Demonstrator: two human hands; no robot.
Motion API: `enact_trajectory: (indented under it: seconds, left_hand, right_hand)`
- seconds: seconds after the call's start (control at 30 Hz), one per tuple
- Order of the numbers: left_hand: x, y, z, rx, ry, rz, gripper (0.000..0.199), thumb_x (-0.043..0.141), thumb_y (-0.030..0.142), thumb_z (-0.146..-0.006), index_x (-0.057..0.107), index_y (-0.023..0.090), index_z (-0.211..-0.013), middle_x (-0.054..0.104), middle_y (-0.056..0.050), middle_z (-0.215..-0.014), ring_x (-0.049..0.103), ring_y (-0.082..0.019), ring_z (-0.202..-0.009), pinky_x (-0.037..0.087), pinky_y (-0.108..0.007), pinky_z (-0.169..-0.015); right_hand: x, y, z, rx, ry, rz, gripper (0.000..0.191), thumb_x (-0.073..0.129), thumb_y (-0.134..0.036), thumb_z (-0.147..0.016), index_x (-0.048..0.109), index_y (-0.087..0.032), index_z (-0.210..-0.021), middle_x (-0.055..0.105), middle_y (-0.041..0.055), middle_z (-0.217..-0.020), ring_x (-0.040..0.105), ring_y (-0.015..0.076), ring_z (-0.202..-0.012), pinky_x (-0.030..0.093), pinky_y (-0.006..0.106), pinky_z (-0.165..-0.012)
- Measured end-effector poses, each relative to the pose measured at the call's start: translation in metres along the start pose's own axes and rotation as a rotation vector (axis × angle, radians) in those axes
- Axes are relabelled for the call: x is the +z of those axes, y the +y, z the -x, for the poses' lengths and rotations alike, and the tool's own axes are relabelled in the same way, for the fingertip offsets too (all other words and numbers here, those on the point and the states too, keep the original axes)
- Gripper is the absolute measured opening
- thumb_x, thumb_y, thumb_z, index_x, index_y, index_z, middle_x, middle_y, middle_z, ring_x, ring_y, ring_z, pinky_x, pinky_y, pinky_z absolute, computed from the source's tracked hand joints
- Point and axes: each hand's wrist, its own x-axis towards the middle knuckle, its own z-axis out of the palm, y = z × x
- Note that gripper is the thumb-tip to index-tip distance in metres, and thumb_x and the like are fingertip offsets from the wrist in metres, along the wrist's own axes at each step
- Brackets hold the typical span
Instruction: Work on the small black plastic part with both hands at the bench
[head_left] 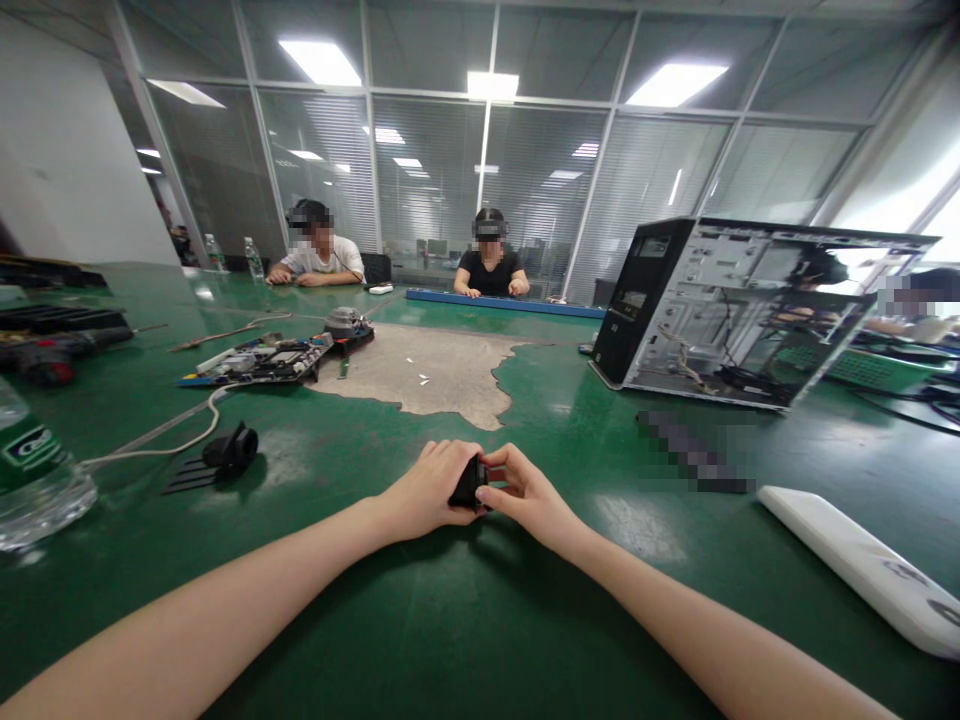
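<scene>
Both my hands meet over the green table (420, 640), around a small black object (468, 484). My left hand (431, 488) wraps over it from the left, palm against its side. From the right, my right hand (525, 500) pinches its edge between thumb and fingers. Much of the object is covered by my fingers, so its kind does not show. To the left lies a black part with a round collar and several flat prongs (217, 460), apart from my hands.
A circuit board (262, 360) lies at left beside a pale cable (214, 405). An open computer case (660, 300) stands at right, near a white oblong device (847, 560). A water bottle (34, 470) stands at the left edge. Two people (326, 255) sit across the table.
</scene>
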Motion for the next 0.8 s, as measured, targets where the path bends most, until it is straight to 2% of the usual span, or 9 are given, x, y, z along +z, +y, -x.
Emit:
enact_trajectory:
  seconds: [0.13, 0.27, 0.47, 0.6, 0.8]
  left_hand:
    - [0.0001, -0.0005, 0.0000, -0.005, 0.001, -0.008, 0.052, 0.062, 0.031, -0.065, 0.036, 0.020, -0.108, 0.051, -0.006, -0.100, 0.048, -0.023, -0.088, 0.033, -0.035, -0.076]
    - [-0.0001, 0.0000, -0.0002, -0.008, 0.006, -0.001, 0.051, 0.061, 0.034, -0.066, 0.036, 0.019, -0.108, 0.051, -0.006, -0.100, 0.048, -0.024, -0.088, 0.033, -0.035, -0.076]
    - [-0.0005, 0.0010, -0.0001, -0.001, 0.003, -0.002, 0.050, 0.061, 0.034, -0.067, 0.036, 0.019, -0.108, 0.051, -0.006, -0.100, 0.047, -0.024, -0.089, 0.033, -0.035, -0.076]
    - [-0.0005, 0.0002, 0.0003, 0.002, 0.000, -0.009, 0.052, 0.062, 0.032, -0.066, 0.036, 0.019, -0.108, 0.051, -0.006, -0.100, 0.047, -0.024, -0.089, 0.033, -0.035, -0.076]
    - [0.0006, -0.0013, 0.0002, 0.009, 0.006, -0.025, 0.052, 0.062, 0.032, -0.066, 0.035, 0.018, -0.108, 0.051, -0.006, -0.100, 0.047, -0.023, -0.087, 0.033, -0.035, -0.076]
  right_hand:
    - [0.0022, -0.0017, 0.0022, -0.035, 0.015, -0.023, 0.025, 0.062, -0.031, -0.069, 0.044, -0.022, -0.084, 0.051, -0.0008, -0.086, 0.056, 0.0134, -0.080, 0.049, 0.026, -0.065]
    - [0.0023, 0.0000, 0.0006, -0.009, 0.047, -0.011, 0.023, 0.060, -0.033, -0.071, 0.045, -0.021, -0.084, 0.051, -0.0010, -0.082, 0.055, 0.0136, -0.077, 0.048, 0.027, -0.064]
    - [-0.0003, 0.0024, -0.0022, 0.031, 0.053, 0.034, 0.028, 0.060, -0.031, -0.071, 0.045, -0.020, -0.091, 0.052, 0.0025, -0.093, 0.055, 0.0146, -0.082, 0.048, 0.030, -0.069]
    - [0.0005, -0.0004, -0.0003, 0.004, 0.014, -0.005, 0.026, 0.063, -0.029, -0.068, 0.045, -0.021, -0.086, 0.052, 0.0005, -0.087, 0.054, 0.0148, -0.083, 0.048, 0.028, -0.067]
    - [0.0026, -0.0003, 0.0006, -0.031, 0.050, -0.022, 0.022, 0.061, -0.030, -0.070, 0.045, -0.021, -0.082, 0.051, -0.0002, -0.085, 0.054, 0.0150, -0.085, 0.048, 0.026, -0.066]
